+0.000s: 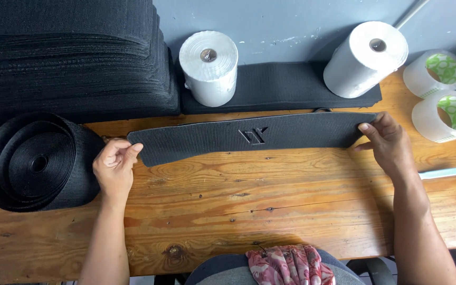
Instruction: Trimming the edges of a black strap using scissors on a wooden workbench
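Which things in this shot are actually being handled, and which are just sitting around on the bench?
In hand:
black strip, held at its ends by the left hand and right hand.

Lying about:
black roll
stack of black sheets
two white rolls
two clear tape rolls
light blue tool
wooden table

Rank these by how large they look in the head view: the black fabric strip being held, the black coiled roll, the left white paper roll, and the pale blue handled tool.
1. black fabric strip and black coiled roll: too close to rank
2. left white paper roll
3. pale blue handled tool
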